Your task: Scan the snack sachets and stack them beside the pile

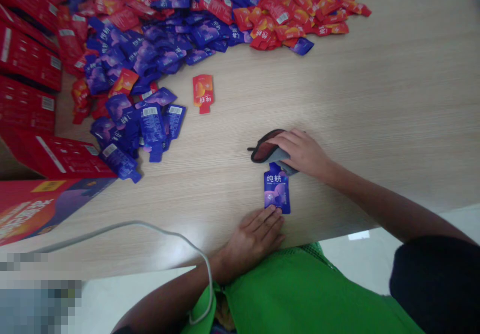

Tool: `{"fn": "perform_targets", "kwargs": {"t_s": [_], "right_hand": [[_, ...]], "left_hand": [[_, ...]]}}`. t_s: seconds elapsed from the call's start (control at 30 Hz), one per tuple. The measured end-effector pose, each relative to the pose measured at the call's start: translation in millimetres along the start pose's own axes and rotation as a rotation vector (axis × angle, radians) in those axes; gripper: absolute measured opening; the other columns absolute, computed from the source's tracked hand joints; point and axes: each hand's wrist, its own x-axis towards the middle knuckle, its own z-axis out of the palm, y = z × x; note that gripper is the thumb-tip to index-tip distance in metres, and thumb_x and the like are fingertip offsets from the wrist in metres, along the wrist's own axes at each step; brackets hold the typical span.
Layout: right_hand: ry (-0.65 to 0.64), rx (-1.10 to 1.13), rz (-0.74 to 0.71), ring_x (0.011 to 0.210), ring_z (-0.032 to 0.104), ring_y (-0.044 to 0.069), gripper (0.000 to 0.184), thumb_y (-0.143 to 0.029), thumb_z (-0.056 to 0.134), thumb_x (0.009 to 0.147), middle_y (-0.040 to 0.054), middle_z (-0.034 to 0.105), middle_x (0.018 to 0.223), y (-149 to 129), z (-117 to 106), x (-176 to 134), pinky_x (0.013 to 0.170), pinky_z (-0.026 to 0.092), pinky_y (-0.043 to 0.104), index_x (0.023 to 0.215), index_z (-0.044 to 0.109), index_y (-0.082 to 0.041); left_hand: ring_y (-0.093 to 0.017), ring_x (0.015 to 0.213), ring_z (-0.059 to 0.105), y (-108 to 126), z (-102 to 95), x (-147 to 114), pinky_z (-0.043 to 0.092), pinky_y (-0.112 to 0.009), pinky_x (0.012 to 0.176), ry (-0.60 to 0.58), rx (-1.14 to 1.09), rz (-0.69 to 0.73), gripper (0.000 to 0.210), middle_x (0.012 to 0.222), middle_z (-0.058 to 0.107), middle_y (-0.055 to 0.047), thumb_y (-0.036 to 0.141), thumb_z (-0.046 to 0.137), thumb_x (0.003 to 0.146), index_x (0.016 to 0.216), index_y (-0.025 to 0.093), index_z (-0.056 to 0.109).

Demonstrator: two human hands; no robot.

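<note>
A purple sachet (276,190) lies on the table, its narrow spout end pointing away from me. My left hand (258,234) rests with fingers stretched flat, the fingertips touching the sachet's near edge. My right hand (305,154) is closed on a folded grey cloth pad (279,153) with black edging and a brownish-red inner side. Part of the pad overlaps or sits right beside the sachet's spout; some of it is hidden under my fingers. A single red-orange sachet (203,94) lies apart, farther up and to the left.
A big heap of purple sachets (146,49) and red sachets (277,14) covers the far left and middle of the table. Red boxes (28,59) stand along the left edge, with an open red carton (63,156) nearer. A grey cable (150,225) crosses at lower left.
</note>
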Motion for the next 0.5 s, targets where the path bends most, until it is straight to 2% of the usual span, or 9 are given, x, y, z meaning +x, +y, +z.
{"fn": "perform_targets", "kwargs": {"t_s": [0.07,0.13,0.17,0.2,0.27,0.33,0.37,0.43,0.5], "right_hand": [[0.131,0.003,0.047,0.117,0.062,0.034,0.052,-0.018,0.068,0.089,0.0117,0.070,0.131,0,-18,5,0.102,0.050,0.051,0.140,0.059,-0.023],[0.245,0.058,0.058,0.115,0.063,0.033,0.050,-0.020,0.064,0.092,0.0107,0.070,0.129,-16,-31,-5,0.101,0.050,0.050,0.141,0.058,-0.024],[0.256,0.096,0.031,0.113,0.064,0.032,0.049,-0.022,0.062,0.093,0.0105,0.071,0.128,-28,-33,-14,0.099,0.051,0.049,0.142,0.058,-0.023],[0.217,0.134,-0.014,0.112,0.064,0.031,0.048,-0.024,0.060,0.094,0.0103,0.072,0.127,-41,-33,-25,0.097,0.052,0.047,0.142,0.058,-0.023],[0.051,0.187,-0.137,0.109,0.065,0.029,0.043,-0.029,0.059,0.096,0.0101,0.074,0.124,-67,-22,-47,0.093,0.053,0.044,0.139,0.061,-0.021],[-0.088,0.206,-0.185,0.104,0.065,0.027,0.037,-0.029,0.059,0.097,0.0085,0.075,0.121,-83,-5,-63,0.091,0.053,0.042,0.134,0.064,-0.021],[-0.129,0.210,-0.180,0.104,0.065,0.026,0.035,-0.028,0.060,0.098,0.0077,0.076,0.121,-85,5,-68,0.092,0.052,0.041,0.132,0.065,-0.022],[-0.152,0.208,-0.150,0.105,0.065,0.026,0.036,-0.025,0.061,0.097,0.0074,0.075,0.123,-79,20,-67,0.094,0.052,0.041,0.132,0.065,-0.022],[-0.138,0.178,-0.126,0.110,0.064,0.027,0.041,-0.023,0.064,0.096,0.0090,0.074,0.127,-61,27,-54,0.098,0.051,0.044,0.136,0.063,-0.021]], "left_hand": [[-0.023,0.149,0.051,-1,0.3,0,0.045,-0.037,0.123,0.008,-0.006,0.001,0.042,0.149,0.064,-0.011,0.036,0.065,0.105,0.139,0.012,0.064],[-0.023,0.147,0.053,-2,1.0,0,0.046,-0.037,0.122,-0.002,-0.017,0.007,0.043,0.148,0.064,-0.012,0.035,0.063,0.106,0.141,0.011,0.062],[-0.023,0.144,0.056,-2,1.7,0,0.048,-0.037,0.120,-0.009,-0.027,0.005,0.043,0.146,0.066,-0.012,0.036,0.062,0.106,0.141,0.012,0.063],[-0.023,0.138,0.062,-2,2.7,-1,0.051,-0.037,0.117,-0.010,-0.035,-0.004,0.040,0.141,0.070,-0.011,0.037,0.062,0.106,0.139,0.013,0.064],[-0.022,0.111,0.074,-1,4.7,-3,0.059,-0.038,0.105,0.001,-0.040,-0.041,0.030,0.117,0.078,-0.008,0.036,0.061,0.106,0.130,0.020,0.070],[-0.020,0.082,0.075,0,5.5,-5,0.064,-0.037,0.090,0.004,-0.039,-0.078,0.019,0.091,0.078,-0.002,0.034,0.061,0.106,0.118,0.026,0.074],[-0.019,0.076,0.074,1,4.9,-5,0.064,-0.037,0.086,-0.001,-0.044,-0.089,0.017,0.086,0.077,0.000,0.034,0.061,0.106,0.115,0.027,0.074],[-0.019,0.087,0.076,1,2.4,-3,0.063,-0.036,0.092,-0.022,-0.058,-0.077,0.022,0.099,0.080,-0.003,0.035,0.061,0.107,0.121,0.024,0.073],[-0.022,0.117,0.073,1,-0.9,-1,0.058,-0.037,0.107,-0.023,-0.050,-0.043,0.032,0.128,0.076,-0.008,0.036,0.060,0.107,0.132,0.017,0.069]]}}
